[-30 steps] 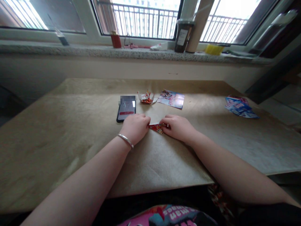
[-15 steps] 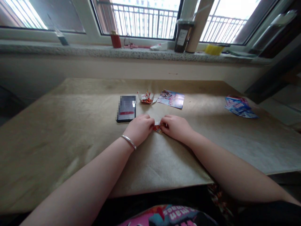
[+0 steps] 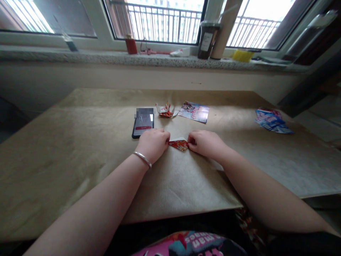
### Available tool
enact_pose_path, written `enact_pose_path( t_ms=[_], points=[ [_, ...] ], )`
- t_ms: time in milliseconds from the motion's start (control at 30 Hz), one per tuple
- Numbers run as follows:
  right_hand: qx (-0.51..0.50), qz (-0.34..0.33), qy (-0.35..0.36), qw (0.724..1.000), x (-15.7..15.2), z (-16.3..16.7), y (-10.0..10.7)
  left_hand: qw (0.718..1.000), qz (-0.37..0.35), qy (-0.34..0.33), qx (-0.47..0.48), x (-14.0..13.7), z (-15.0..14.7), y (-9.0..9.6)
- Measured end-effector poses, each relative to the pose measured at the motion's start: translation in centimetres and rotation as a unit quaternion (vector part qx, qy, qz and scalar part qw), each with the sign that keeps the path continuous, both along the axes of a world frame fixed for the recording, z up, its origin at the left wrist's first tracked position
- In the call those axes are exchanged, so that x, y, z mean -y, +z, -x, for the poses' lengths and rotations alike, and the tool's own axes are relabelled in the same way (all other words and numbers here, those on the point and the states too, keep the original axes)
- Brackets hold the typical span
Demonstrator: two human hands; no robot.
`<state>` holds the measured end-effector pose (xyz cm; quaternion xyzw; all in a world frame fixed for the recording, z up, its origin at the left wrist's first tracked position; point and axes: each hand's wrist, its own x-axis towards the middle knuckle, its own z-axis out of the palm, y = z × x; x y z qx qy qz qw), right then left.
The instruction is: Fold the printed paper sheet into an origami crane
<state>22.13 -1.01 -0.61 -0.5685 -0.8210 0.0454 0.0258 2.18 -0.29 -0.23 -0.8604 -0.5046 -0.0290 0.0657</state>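
A small folded piece of printed paper [image 3: 180, 144], red and orange with a white upper flap, lies on the table between my hands. My left hand [image 3: 154, 141], with a silver bangle at the wrist, pinches its left tip. At the paper's right end, the fingers of my right hand [image 3: 204, 143] are closed on its edge. Just beyond, a folded paper figure [image 3: 167, 111] with pointed tips stands beside a flat printed sheet [image 3: 195, 112]. A phone [image 3: 143, 124] lies behind my left hand, which covers its lower right corner.
A pile of blue and red printed papers [image 3: 273, 121] lies at the table's right. The cloth-covered table [image 3: 80, 153] reaches to the wall. On the stone windowsill [image 3: 101, 58] stand a red bottle [image 3: 131, 45], a dark lidded container [image 3: 207, 41] and a yellow item [image 3: 242, 56].
My hands have moved apart, the left one leftward and the right one slightly rightward. More of the folded paper shows between them.
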Motion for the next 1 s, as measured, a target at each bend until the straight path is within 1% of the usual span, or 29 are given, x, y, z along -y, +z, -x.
enact_pose_path(
  t_ms=[167,333,433,533,667,767,900,1000],
  points=[
    [0.015,0.021,-0.002,1.0,0.0,-0.4,0.3,1.0,0.007,0.001,-0.004,0.0,0.0,-0.1],
    [0.027,0.004,0.013,1.0,0.0,-0.4,0.3,1.0,0.006,0.001,-0.004,0.0,0.0,-0.1],
    [0.008,0.008,0.019,1.0,-0.1,-0.5,0.0,1.0,0.014,0.001,0.004,-0.1,0.0,-0.2],
    [-0.031,0.004,0.027,0.999,-0.3,-0.5,-0.4,1.0,0.014,-0.009,0.017,-0.1,0.0,-0.4],
    [-0.081,-0.005,0.042,0.996,-0.5,-0.3,-0.9,0.998,0.01,-0.038,0.055,-0.2,-0.1,-0.7],
    [-0.106,-0.006,0.037,0.994,-0.6,-0.3,-1.1,0.992,0.035,-0.058,0.108,-0.3,-0.2,-0.9],
    [-0.147,-0.002,0.028,0.989,-0.6,-0.4,-1.1,0.971,0.069,-0.105,0.202,-0.3,-0.4,-1.1],
    [-0.196,0.018,0.015,0.98,-0.8,-0.5,-1.1,0.957,0.085,-0.145,0.235,-0.2,-0.4,-1.3]
  ],
)
